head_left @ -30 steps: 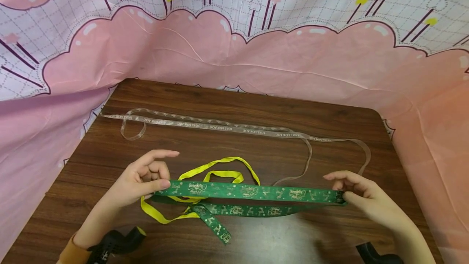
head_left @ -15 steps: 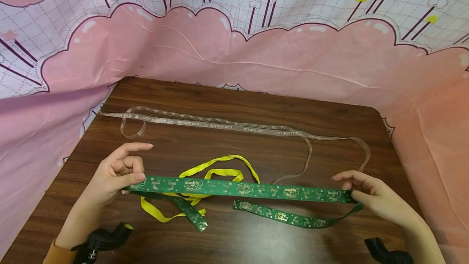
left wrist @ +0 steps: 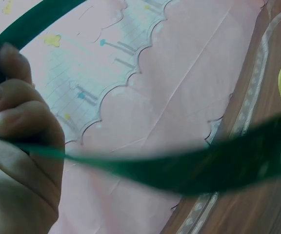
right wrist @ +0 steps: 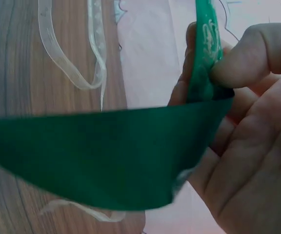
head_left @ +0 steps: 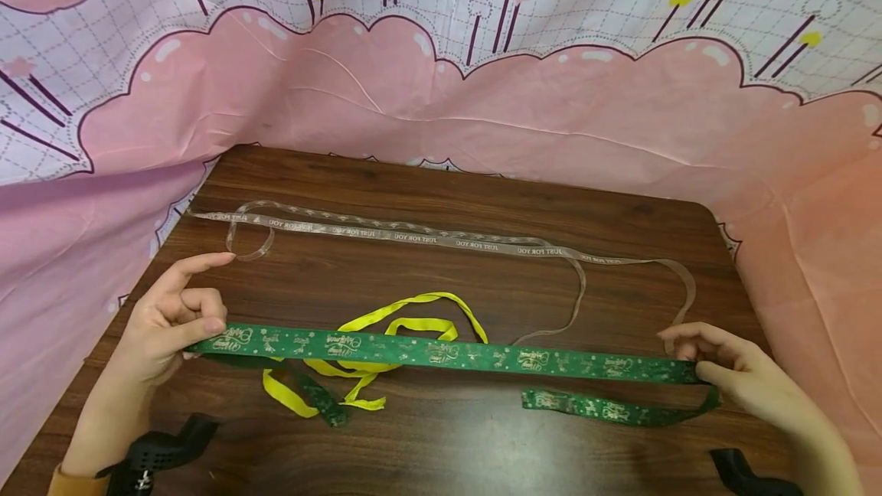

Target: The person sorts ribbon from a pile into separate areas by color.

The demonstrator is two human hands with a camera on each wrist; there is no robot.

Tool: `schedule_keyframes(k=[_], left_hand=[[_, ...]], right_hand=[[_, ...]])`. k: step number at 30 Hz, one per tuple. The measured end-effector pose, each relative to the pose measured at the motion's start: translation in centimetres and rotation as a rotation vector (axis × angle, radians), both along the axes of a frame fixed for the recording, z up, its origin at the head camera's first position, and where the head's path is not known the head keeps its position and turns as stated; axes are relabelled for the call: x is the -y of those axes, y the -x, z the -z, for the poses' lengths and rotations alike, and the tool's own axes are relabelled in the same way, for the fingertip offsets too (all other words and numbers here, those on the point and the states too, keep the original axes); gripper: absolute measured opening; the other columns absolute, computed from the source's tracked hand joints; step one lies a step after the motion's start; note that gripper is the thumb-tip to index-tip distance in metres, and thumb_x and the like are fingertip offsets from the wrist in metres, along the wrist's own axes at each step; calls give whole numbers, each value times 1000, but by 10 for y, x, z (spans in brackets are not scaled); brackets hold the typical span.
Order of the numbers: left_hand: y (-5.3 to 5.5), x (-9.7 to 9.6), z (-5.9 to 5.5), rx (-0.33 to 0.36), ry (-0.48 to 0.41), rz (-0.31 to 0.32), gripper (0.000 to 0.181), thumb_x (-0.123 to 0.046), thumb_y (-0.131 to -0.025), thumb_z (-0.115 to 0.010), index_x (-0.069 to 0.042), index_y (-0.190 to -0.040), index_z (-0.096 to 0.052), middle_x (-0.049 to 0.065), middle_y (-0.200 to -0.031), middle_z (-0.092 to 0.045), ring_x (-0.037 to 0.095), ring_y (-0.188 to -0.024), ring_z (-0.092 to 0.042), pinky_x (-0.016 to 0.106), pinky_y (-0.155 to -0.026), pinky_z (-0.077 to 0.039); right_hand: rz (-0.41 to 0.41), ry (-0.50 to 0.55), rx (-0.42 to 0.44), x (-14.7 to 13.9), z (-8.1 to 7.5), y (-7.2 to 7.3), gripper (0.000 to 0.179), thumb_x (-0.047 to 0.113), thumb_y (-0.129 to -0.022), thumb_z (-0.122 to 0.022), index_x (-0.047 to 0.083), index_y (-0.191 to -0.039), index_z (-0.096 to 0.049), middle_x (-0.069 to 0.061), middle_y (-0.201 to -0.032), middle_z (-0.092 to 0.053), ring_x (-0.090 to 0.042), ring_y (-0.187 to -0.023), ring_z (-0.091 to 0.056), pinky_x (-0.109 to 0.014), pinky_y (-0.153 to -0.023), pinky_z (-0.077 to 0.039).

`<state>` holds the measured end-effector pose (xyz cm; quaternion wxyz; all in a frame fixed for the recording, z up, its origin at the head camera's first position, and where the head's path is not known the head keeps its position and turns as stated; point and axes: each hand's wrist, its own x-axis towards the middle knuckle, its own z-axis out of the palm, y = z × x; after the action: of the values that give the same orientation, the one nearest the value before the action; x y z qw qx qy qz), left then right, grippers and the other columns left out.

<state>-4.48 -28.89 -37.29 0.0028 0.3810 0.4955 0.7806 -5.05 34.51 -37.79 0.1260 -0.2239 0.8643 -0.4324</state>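
A green ribbon (head_left: 441,352) with gold lettering is stretched nearly straight between both hands above the table's front half. My left hand (head_left: 172,320) pinches it between thumb and fingers at the left, the index finger extended. At the right, my right hand (head_left: 737,366) pinches the other end of the stretch under its thumb. A loose tail hangs back from each hand, the right one curving below the main span. In the right wrist view the ribbon (right wrist: 106,156) folds at the thumb. Behind and below the span lies a yellow ribbon (head_left: 413,301), partly hidden by the green one.
A sheer white ribbon (head_left: 475,245) printed "JUST FOR YOU" runs across the back of the brown wooden table (head_left: 441,190), with loops at both ends. A pink patterned cloth (head_left: 448,113) hangs around the table's back and sides.
Both hands have moved apart, the left one farther, so the stretched span of green ribbon has grown longer. Its two loose tails have separated and shortened. The yellow and white ribbons stay in place.
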Motion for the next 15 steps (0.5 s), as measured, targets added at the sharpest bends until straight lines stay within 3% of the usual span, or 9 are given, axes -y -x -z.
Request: schedule_keyframes(k=[1, 4, 7, 8, 13, 15], left_hand=[[-1, 3, 0, 4, -8, -1, 61, 27, -82, -41, 17, -138, -20, 9, -69, -47, 18, -57, -33, 25, -43, -23], [-3, 9, -1, 12, -17, -20, 62, 28, -81, -42, 18, -138, -18, 9, -69, -49, 19, -59, -34, 27, -46, -24], [-5, 13, 0, 19, -44, -34, 63, 30, -80, -40, 19, -137, -17, 10, -68, -49, 20, -60, -34, 29, -51, -24], [-5, 14, 0, 21, -60, -38, 63, 30, -80, -40, 19, -137, -17, 10, -68, -49, 20, -60, -34, 29, -51, -24], [-6, 19, 0, 21, -139, -32, 61, 30, -80, -39, 20, -137, -17, 13, -68, -51, 20, -56, -33, 29, -53, -24], [-5, 22, 0, 33, -154, -39, 61, 30, -81, -38, 20, -137, -18, 13, -69, -53, 19, -55, -32, 29, -52, -25]], right_hand=[[6, 2, -6, -2, 0, 0, 43, -20, -87, -38, -4, -126, -48, 6, -95, -54, -9, -79, -48, -26, -56, -36], [10, 31, 37, -7, -1, 0, 42, -18, -89, -36, -3, -127, -46, 8, -94, -54, -13, -56, -41, -24, -42, -33], [11, 24, 77, -11, -1, -1, 42, -16, -91, -36, -2, -129, -44, 7, -96, -54, -17, -49, -35, -26, -40, -32], [16, 11, 86, -12, -1, -1, 41, -15, -91, -37, -1, -129, -44, 7, -96, -53, -16, -49, -36, -25, -40, -34], [62, -112, 35, -16, 1, -2, 42, -14, -89, -43, 2, -128, -47, 7, -96, -53, -9, -80, -51, -25, -59, -40], [98, -165, 19, -17, 1, -3, 41, -13, -89, -45, 4, -126, -50, 8, -94, -54, -7, -80, -52, -24, -58, -39]])
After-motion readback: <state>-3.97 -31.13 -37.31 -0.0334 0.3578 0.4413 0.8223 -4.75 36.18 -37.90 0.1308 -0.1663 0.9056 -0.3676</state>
